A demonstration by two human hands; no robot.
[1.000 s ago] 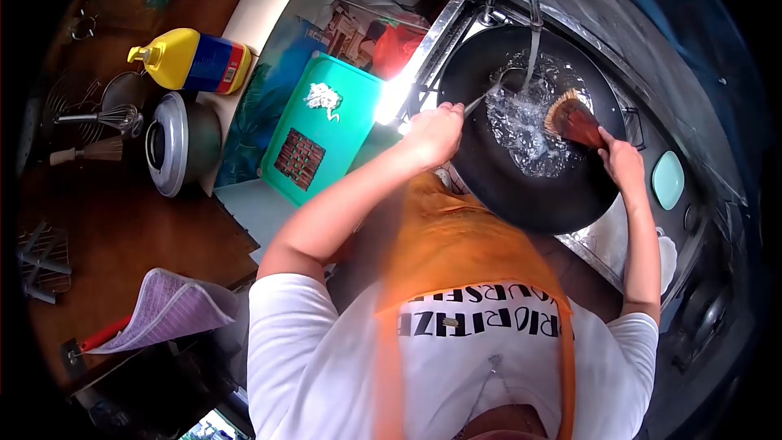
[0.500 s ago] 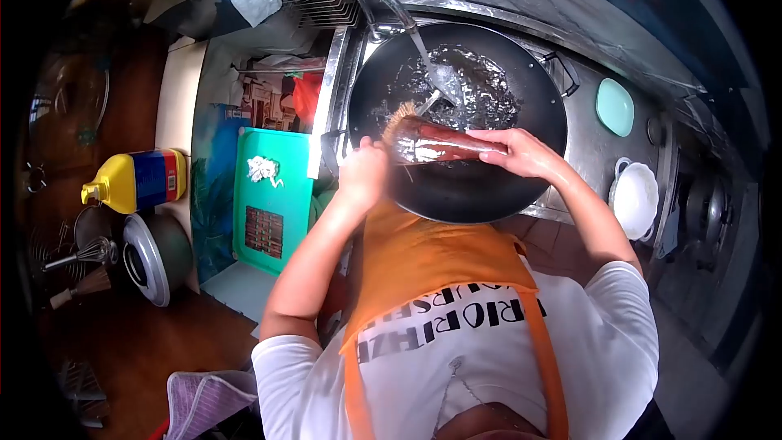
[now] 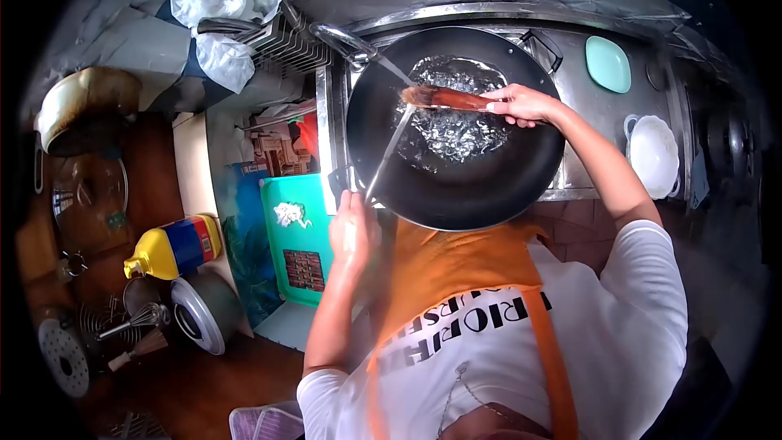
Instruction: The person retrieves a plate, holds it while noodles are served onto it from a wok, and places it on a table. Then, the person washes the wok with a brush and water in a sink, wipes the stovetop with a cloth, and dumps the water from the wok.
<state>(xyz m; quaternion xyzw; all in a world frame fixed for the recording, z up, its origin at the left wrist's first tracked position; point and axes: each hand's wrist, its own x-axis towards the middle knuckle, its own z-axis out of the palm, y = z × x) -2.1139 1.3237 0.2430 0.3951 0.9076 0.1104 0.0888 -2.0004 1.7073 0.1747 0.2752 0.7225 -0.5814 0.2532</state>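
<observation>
A large black wok (image 3: 489,187) with side handles sits under the running tap (image 3: 350,39), with water pooled in its middle. My right hand (image 3: 521,104) is closed around the reddish-brown handle of a bristle brush (image 3: 456,99), held over the wok. The brush's bristles meet the end of a long thin metal utensil (image 3: 389,153) beside the falling water. My left hand (image 3: 352,228), wet and closed, grips the utensil's near end at the wok's left rim, close to the wok's side handle. The utensil's head is hidden, so its kind is unclear.
To the left, a green tray (image 3: 281,269) holds a white clump and a dark slatted piece. A yellow bottle (image 3: 151,253) and a lidded pot (image 3: 208,310) stand farther left. On the right counter are a mint-green dish (image 3: 608,65) and a white bowl (image 3: 653,159).
The brush has moved up and away from my body, toward the tap stream. My left hand has drawn back toward my body, exposing more of the utensil's shaft. The camera view has shifted.
</observation>
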